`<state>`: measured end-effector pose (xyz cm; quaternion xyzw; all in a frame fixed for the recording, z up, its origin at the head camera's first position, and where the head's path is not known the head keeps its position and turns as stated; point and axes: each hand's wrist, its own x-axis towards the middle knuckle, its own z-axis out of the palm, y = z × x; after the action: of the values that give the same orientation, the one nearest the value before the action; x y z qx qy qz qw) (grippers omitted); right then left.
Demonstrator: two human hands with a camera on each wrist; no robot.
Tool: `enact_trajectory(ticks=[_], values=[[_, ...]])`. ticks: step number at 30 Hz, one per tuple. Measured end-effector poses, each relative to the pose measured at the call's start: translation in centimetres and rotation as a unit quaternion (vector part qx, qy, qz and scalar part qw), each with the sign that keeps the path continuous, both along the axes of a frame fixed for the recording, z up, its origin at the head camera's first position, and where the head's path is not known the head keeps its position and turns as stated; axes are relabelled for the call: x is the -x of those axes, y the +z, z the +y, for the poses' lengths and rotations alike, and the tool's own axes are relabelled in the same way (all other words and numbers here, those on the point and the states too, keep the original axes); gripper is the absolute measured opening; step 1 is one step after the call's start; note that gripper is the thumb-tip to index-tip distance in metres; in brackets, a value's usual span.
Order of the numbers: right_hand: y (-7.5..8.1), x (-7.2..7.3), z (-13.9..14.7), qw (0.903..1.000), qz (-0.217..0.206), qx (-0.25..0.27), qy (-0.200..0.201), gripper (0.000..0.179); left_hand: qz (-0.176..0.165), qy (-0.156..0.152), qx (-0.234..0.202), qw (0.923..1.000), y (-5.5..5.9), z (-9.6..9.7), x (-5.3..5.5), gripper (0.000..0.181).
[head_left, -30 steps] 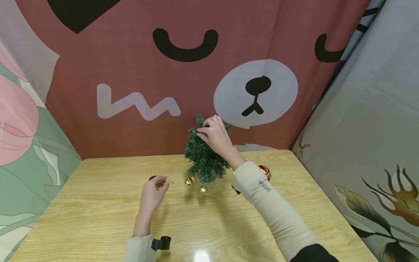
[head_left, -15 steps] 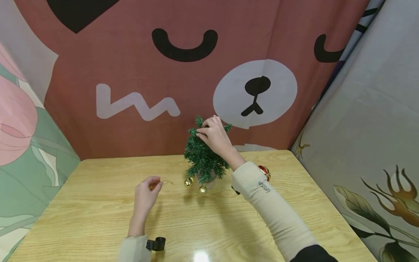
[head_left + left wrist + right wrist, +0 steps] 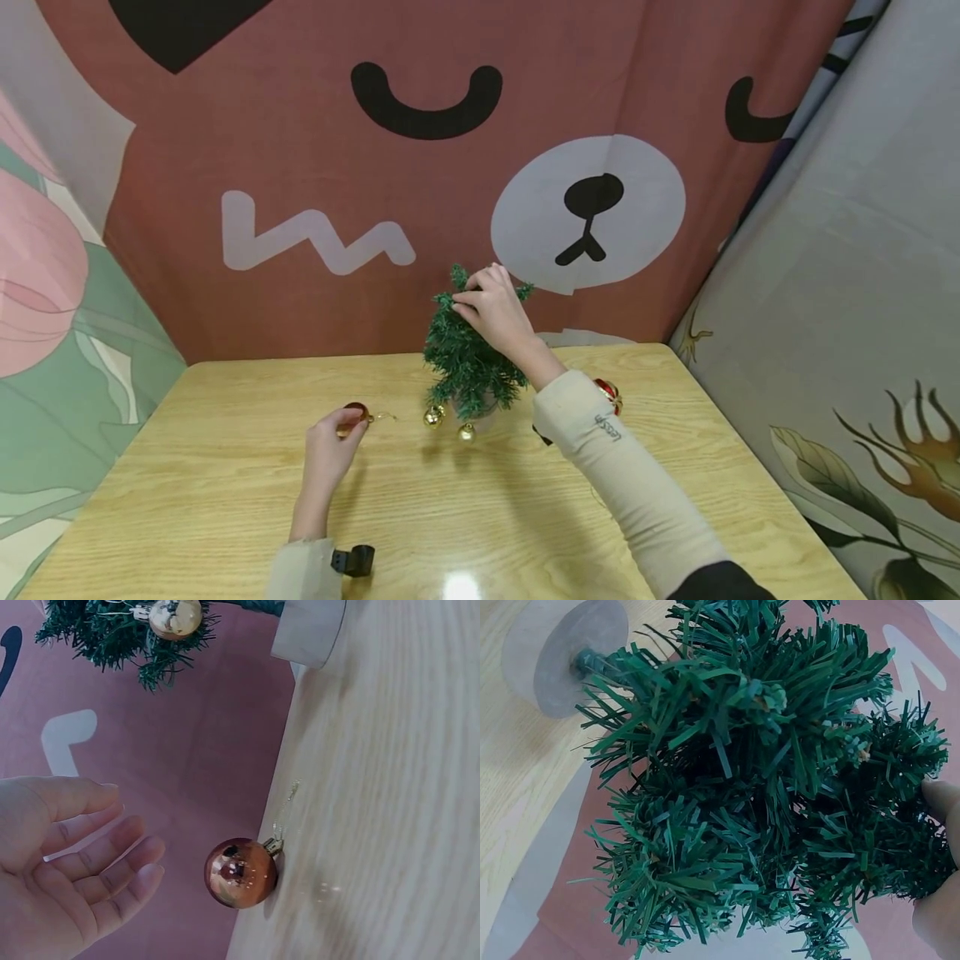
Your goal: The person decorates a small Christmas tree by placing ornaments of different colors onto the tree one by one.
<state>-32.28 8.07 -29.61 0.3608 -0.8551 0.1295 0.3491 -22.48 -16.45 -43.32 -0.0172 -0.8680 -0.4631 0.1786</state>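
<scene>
- Little green tree [image 3: 461, 358]: it stands up on the table [image 3: 247, 467], close to the back edge and a bit right of that edge's middle. Its pale pot [image 3: 307, 634] sits on the wood.
- My right hand [image 3: 495, 308] is up near the top of the tree. My thumb and finger pinch the tip of a branch [image 3: 900, 855], one on each side of it.
- My left hand [image 3: 330, 446] is down low, on the side of the table toward the left edge. My fingers are spread a little and softly bent, and they hold nothing. In the left wrist view there is a gap between them and the red ball [image 3: 241, 872].
- The red ball is shiny and rests on the table, between the tree and the left edge. Its thin gold string [image 3: 289, 806] points toward the tree.
- Two gold balls [image 3: 433, 417] hang from low branches, on the side facing me. They are near each other.
- A striped ball [image 3: 611, 392], red and gold, is on the way from the tree to the back right corner. My cream sleeve [image 3: 622, 467] hides part of it.
- Past the back edge hangs a brown cloth [image 3: 300, 308] with a sleepy bear face on it.
</scene>
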Motion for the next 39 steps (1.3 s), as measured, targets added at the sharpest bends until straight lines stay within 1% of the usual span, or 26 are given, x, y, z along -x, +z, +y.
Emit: enact_trajectory(ticks=[5,11,15,23,28,30,32,36,39], values=[[-0.1,0.1,0.0,0.9999,0.008,0.0,0.006,0.013,0.0,0.005,-0.001,1.0,-0.5,-0.2,0.2,0.019],[-0.2,0.0,-0.1,1.0,0.008,-0.002,0.003,0.014,0.01,0.025,-0.002,0.9996,-1.0,-0.4,0.4,0.018],[-0.2,0.0,-0.1,1.0,0.006,-0.002,0.001,0.014,0.016,0.031,-0.004,0.9994,-1.4,-0.7,0.6,0.019],[-0.2,0.0,-0.1,1.0,0.01,0.0,0.001,0.013,-0.002,0.048,-0.005,0.9988,-2.0,-1.3,0.9,0.032],[-0.1,0.1,-0.1,1.0,0.008,0.0,0.0,0.013,0.014,0.057,-0.004,0.9983,-2.4,-1.3,1.2,0.038],[-0.1,0.1,-0.1,1.0,0.007,0.0,0.0,0.013,0.015,0.056,-0.003,0.9983,-2.6,-1.4,1.4,0.04],[-0.1,0.1,-0.1,1.0,0.007,0.001,0.0,0.013,0.008,0.056,-0.002,0.9984,-2.7,-1.4,1.5,0.043],[-0.1,0.1,-0.1,1.0,0.008,0.0,0.002,0.013,-0.018,0.047,-0.007,0.9987,-2.7,-1.4,1.8,0.048],[0.0,0.1,-0.1,1.0,0.005,-0.002,0.0,0.014,-0.028,0.045,-0.009,0.9986,-2.7,-1.4,2.0,0.049]])
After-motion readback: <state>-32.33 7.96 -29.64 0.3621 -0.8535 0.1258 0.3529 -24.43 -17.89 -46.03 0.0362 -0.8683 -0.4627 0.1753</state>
